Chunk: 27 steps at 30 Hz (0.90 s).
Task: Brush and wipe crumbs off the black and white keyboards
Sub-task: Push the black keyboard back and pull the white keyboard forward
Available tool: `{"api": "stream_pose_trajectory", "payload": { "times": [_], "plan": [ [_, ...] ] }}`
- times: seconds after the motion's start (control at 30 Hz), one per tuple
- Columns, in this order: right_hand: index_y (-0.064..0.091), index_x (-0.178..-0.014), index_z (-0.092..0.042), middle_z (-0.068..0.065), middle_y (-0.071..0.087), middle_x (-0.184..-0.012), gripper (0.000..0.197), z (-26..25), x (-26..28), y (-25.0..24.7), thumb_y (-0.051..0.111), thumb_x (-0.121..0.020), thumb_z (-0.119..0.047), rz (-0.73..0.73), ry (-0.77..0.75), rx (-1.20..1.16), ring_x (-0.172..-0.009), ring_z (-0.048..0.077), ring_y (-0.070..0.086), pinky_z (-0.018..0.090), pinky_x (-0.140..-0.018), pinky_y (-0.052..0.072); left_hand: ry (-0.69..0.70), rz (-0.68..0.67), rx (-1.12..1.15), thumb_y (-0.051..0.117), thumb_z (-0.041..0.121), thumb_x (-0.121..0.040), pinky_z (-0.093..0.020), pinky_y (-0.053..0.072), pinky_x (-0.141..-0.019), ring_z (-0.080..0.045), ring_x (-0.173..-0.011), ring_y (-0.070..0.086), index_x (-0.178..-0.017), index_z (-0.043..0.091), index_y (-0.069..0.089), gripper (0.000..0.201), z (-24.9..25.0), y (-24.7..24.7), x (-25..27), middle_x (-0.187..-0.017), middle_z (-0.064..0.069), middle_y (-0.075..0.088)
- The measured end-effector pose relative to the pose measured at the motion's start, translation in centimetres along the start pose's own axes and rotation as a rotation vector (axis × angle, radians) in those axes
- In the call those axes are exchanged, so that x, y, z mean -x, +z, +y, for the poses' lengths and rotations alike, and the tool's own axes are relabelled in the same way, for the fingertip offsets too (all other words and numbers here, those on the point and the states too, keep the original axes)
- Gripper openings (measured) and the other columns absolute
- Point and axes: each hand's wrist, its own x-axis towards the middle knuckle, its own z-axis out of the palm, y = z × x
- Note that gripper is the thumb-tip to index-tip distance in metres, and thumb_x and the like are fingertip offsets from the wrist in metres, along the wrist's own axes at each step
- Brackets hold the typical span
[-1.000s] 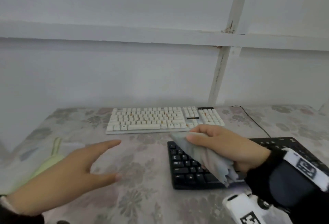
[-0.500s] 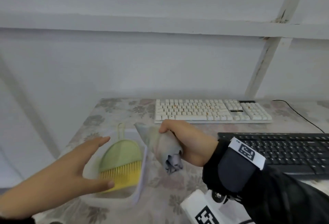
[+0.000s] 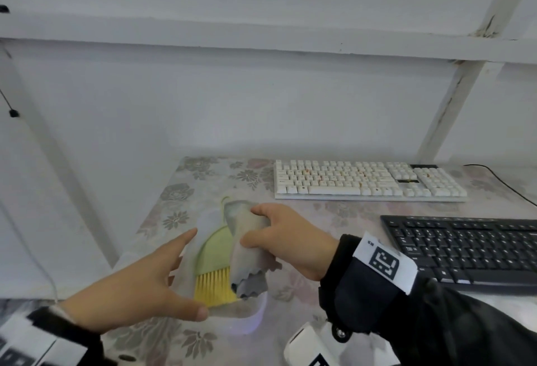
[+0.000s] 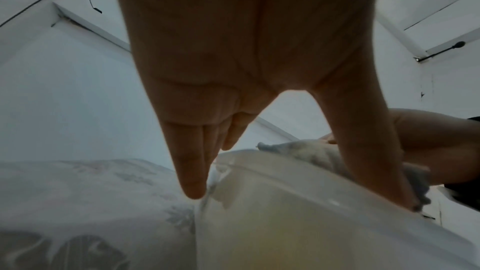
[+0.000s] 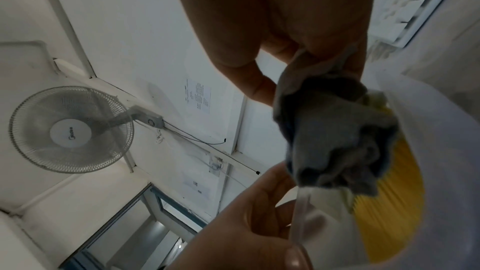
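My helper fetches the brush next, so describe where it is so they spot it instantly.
On the floral-covered table, left of the white keyboard, sits a clear plastic tub. The brush lies inside, beside the grey cloth: the only thing with a green body and yellow bristles.

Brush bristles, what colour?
Yellow, on a pale green brush body; the bristles show best in the head view.

The clear tub (image 3: 255,319) sits at the worktop's (image 3: 343,214) left edge, its opening crowded by the brush (image 3: 215,261), the grey cloth (image 3: 247,252) and both hands. Bare worktop lies between the tub and the black keyboard (image 3: 465,249), and before the white keyboard (image 3: 369,181).
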Motion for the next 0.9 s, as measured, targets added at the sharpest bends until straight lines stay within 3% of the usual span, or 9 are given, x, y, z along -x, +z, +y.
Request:
{"api": "stream_pose_trajectory", "payload": {
  "times": [0.1,0.27,0.33,0.4,0.43,0.57,0.73,0.8,0.9],
  "plan": [
    [0.051,-0.123,-0.009,0.018,0.049,-0.126,0.048,0.1,-0.2,1.0,0.066,-0.079,-0.019,-0.014,-0.025,0.112,-0.096,0.032,0.061,0.031,-0.061,0.052,0.002,-0.007,0.031,0.087,0.055,-0.038,-0.019,0.035,-0.103,0.001,-0.132,0.029,-0.142,0.047,0.001,0.135,0.0,-0.1,-0.2,-0.146,0.028,0.017],
    [0.043,-0.131,-0.009,0.004,0.030,-0.128,0.050,0.1,-0.1,2.8,0.061,-0.086,-0.021,-0.057,-0.038,0.310,-0.104,0.023,0.049,0.036,-0.087,0.053,0.011,-0.057,0.093,0.091,0.052,-0.030,-0.020,0.041,-0.101,0.004,-0.123,0.045,-0.139,0.050,-0.007,0.147,0.0,-0.2,-0.3,-0.139,0.029,0.030],
    [0.049,-0.114,-0.006,0.006,0.032,-0.113,0.029,0.0,0.0,3.4,0.054,-0.088,-0.016,-0.087,-0.047,0.336,-0.107,0.026,0.047,0.045,-0.091,0.050,0.019,-0.067,0.121,0.092,0.049,-0.031,-0.017,0.043,-0.098,0.008,-0.120,0.047,-0.139,0.049,-0.008,0.147,0.0,-0.2,-0.3,-0.136,0.031,0.032],
    [0.046,-0.090,-0.009,0.007,0.032,-0.105,0.007,-0.1,0.0,4.0,0.049,-0.088,-0.014,-0.098,-0.048,0.361,-0.103,0.025,0.042,0.042,-0.091,0.048,0.030,-0.057,0.105,0.091,0.050,-0.033,-0.019,0.040,-0.102,0.010,-0.123,0.042,-0.141,0.048,-0.009,0.147,-0.1,-0.2,-0.4,-0.139,0.031,0.029],
    [0.044,-0.091,-0.011,0.006,0.032,-0.109,0.006,0.0,0.0,4.3,0.048,-0.089,-0.015,-0.092,-0.052,0.383,-0.099,0.021,0.040,0.037,-0.088,0.046,0.036,-0.052,0.100,0.091,0.051,-0.033,-0.019,0.040,-0.103,0.014,-0.122,0.040,-0.140,0.048,-0.009,0.147,-0.2,-0.2,-0.4,-0.139,0.032,0.028],
    [0.034,-0.131,-0.003,0.012,0.027,-0.132,0.037,0.9,-0.6,5.2,0.040,-0.097,-0.015,-0.121,-0.096,0.560,-0.086,0.018,0.037,0.026,-0.076,0.039,0.020,-0.044,0.102,0.090,0.053,-0.029,-0.015,0.041,-0.098,0.015,-0.119,0.040,-0.138,0.048,-0.011,0.149,-0.2,-0.2,-0.4,-0.131,0.037,0.028],
    [0.037,-0.133,-0.004,0.019,0.037,-0.132,0.044,1.3,-0.8,5.3,0.051,-0.094,-0.018,-0.118,-0.167,0.653,-0.095,0.020,0.036,0.030,-0.080,0.033,0.040,-0.015,0.079,0.090,0.047,-0.036,-0.022,0.036,-0.107,0.009,-0.127,0.035,-0.144,0.042,-0.007,0.145,-0.6,-0.1,-0.6,-0.138,0.030,0.030],
    [0.044,-0.124,-0.004,0.020,0.045,-0.123,0.036,0.9,-0.9,5.0,0.054,-0.093,-0.019,-0.151,-0.155,0.669,-0.092,0.021,0.040,0.031,-0.078,0.036,0.052,-0.019,0.081,0.090,0.046,-0.036,-0.022,0.035,-0.108,0.009,-0.128,0.034,-0.142,0.045,-0.005,0.142,-0.4,0.0,-0.6,-0.139,0.030,0.031],
    [0.049,-0.086,-0.009,0.014,0.052,-0.094,0.012,0.2,-1.1,4.4,0.051,-0.094,-0.018,-0.191,-0.123,0.646,-0.084,0.024,0.049,0.039,-0.079,0.046,0.085,-0.044,0.102,0.090,0.048,-0.034,-0.009,0.040,-0.095,0.023,-0.118,0.037,-0.125,0.060,0.012,0.121,-0.2,-0.1,-0.6,-0.120,0.048,0.042]
  ]
}}
